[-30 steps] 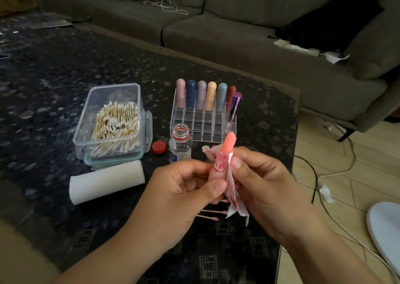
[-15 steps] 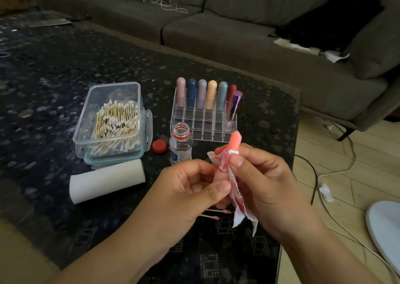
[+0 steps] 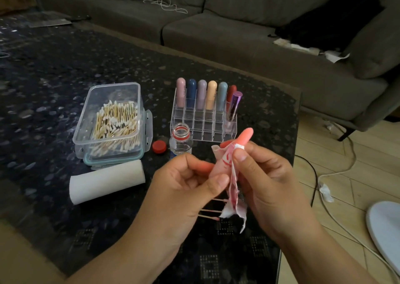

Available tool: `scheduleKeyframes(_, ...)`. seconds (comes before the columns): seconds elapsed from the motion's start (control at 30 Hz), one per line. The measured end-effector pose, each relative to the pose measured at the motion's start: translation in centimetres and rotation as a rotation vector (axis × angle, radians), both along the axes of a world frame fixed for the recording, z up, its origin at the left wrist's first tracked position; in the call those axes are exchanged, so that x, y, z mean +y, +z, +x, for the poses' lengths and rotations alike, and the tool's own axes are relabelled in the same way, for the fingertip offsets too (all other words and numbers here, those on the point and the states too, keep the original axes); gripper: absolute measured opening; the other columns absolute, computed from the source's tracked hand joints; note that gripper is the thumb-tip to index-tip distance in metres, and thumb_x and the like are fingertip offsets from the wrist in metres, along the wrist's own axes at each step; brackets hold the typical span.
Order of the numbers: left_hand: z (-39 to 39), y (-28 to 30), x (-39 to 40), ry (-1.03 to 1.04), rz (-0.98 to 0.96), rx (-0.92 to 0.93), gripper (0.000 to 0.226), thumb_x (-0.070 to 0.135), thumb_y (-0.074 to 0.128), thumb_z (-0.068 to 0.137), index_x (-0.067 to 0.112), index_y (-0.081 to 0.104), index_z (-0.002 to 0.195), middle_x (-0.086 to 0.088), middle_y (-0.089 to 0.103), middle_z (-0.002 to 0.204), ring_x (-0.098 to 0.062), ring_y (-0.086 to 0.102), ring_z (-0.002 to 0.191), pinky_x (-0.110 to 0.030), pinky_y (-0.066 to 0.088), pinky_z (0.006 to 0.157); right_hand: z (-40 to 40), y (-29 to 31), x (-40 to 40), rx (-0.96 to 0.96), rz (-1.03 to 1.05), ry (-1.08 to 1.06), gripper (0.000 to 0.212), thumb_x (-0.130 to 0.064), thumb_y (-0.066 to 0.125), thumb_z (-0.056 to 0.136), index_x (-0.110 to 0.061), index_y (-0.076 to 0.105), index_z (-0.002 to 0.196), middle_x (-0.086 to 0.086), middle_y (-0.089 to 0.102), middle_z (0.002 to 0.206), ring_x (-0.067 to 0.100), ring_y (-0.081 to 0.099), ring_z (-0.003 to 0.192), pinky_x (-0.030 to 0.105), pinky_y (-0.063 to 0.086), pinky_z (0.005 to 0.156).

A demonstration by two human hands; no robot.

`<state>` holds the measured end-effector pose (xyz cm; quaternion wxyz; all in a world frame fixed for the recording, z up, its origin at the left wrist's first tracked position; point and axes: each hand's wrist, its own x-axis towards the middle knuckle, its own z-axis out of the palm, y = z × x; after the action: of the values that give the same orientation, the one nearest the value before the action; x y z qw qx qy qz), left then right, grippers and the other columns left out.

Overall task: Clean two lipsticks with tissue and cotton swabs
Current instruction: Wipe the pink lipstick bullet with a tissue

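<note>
at frame centre our left hand [image 3: 186, 182] gripped the lipstick [image 3: 243, 138] while our right hand [image 3: 266, 179] pinched stained tissue [image 3: 232, 188] round it.

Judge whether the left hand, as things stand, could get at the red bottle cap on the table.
Probably not yet: the left hand grips the coral lipstick that is being wiped with the stained tissue. Once freed, the path to the red cap beside the open bottle looks clear.

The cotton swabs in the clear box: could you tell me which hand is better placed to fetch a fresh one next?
Probably the left hand: the box lies on its side, and the right hand holds the stained tissue.
</note>
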<state>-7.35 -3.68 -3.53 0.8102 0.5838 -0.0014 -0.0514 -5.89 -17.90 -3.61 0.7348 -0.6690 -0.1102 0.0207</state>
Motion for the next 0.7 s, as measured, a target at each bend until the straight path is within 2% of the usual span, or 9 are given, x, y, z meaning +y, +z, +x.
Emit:
scheduleKeyframes(0.07,0.05,-0.21,-0.08,0.011,0.019,-0.003,0.026,0.019,0.087,0.050,0.021,0.068,0.066,-0.004,0.071,0.071,-0.012,0.066,0.068,-0.021,0.053,0.066,-0.07,0.04,-0.01,-0.006,-0.003,0.000,0.041,-0.058,0.066,0.070,-0.025,0.073,0.094,0.013,0.071,0.095,0.025,0.068,0.083,0.037,0.056,0.075)
scheduleKeyframes(0.1,0.07,-0.33,-0.09,-0.020,0.006,0.009,0.024,0.019,0.087,0.054,0.021,0.068,0.068,-0.004,0.070,0.072,-0.014,0.066,0.069,-0.024,0.054,0.068,-0.10,0.05,-0.06,-0.006,0.009,-0.004,0.038,-0.057,0.066,0.070,-0.026,0.074,0.092,0.010,0.072,0.093,0.023,0.069,0.084,0.040,0.056,0.079)
scheduleKeyframes(0.17,0.02,-0.30,-0.07,-0.141,-0.049,0.047,0.021,0.030,0.077,0.064,0.015,0.068,0.076,-0.011,0.069,0.075,-0.022,0.064,0.070,-0.032,0.054,0.068,-0.17,0.23,-0.16,0.000,0.035,-0.009,0.034,-0.054,0.067,0.070,-0.027,0.075,0.089,0.005,0.073,0.088,0.019,0.069,0.083,0.042,0.054,0.081)
scheduleKeyframes(0.27,-0.17,-0.10,-0.09,-0.284,-0.147,0.104,0.032,0.035,0.057,0.077,0.006,0.069,0.079,-0.018,0.067,0.073,-0.024,0.064,0.065,-0.028,0.053,0.059,-0.33,0.62,-0.22,0.023,0.071,0.015,0.022,-0.042,0.068,0.075,-0.024,0.074,0.085,0.003,0.070,0.068,0.014,0.063,0.055,0.029,0.054,0.053)
scheduleKeyframes(0.33,-0.13,0.05,-0.11,-0.257,-0.203,0.124,0.025,0.030,0.061,0.072,0.006,0.069,0.074,-0.015,0.067,0.068,-0.019,0.064,0.059,-0.024,0.053,0.054,-0.37,0.69,-0.18,0.032,0.082,0.018,0.019,-0.038,0.066,0.077,-0.022,0.074,0.084,0.006,0.067,0.061,0.015,0.059,0.047,0.025,0.049,0.045)
scheduleKeyframes(0.43,0.01,0.01,-0.15,-0.149,-0.197,0.097,0.015,0.026,0.070,0.060,0.013,0.069,0.065,-0.013,0.069,0.067,-0.018,0.065,0.058,-0.024,0.054,0.056,-0.17,0.32,-0.16,-0.034,0.027,-0.015,0.032,-0.051,0.066,0.073,-0.024,0.074,0.089,0.005,0.070,0.080,0.017,0.065,0.069,0.037,0.054,0.065)
scheduleKeyframes(0.53,0.00,-0.03,-0.17,-0.052,-0.104,0.028,0.009,0.017,0.074,0.058,0.018,0.069,0.065,-0.012,0.072,0.076,-0.022,0.068,0.072,-0.028,0.057,0.070,-0.06,-0.04,-0.11,-0.060,-0.007,-0.043,0.039,-0.059,0.066,0.070,-0.027,0.074,0.091,0.006,0.070,0.092,0.026,0.067,0.087,0.055,0.051,0.086)
scheduleKeyframes(0.63,-0.10,-0.20,-0.19,-0.021,-0.060,0.001,0.015,0.019,0.079,0.058,0.021,0.067,0.067,-0.013,0.072,0.082,-0.024,0.068,0.080,-0.030,0.056,0.076,-0.15,0.00,-0.15,-0.063,-0.021,-0.049,0.039,-0.059,0.066,0.070,-0.026,0.074,0.091,0.007,0.070,0.092,0.027,0.067,0.089,0.056,0.050,0.088)
scheduleKeyframes(0.7,-0.19,-0.15,-0.20,-0.106,-0.092,0.034,0.017,0.029,0.075,0.060,0.018,0.068,0.071,-0.013,0.071,0.078,-0.025,0.067,0.074,-0.034,0.056,0.074,-0.24,0.22,-0.18,-0.049,-0.014,-0.035,0.039,-0.059,0.065,0.070,-0.026,0.074,0.089,0.009,0.071,0.091,0.020,0.068,0.080,0.046,0.056,0.080)
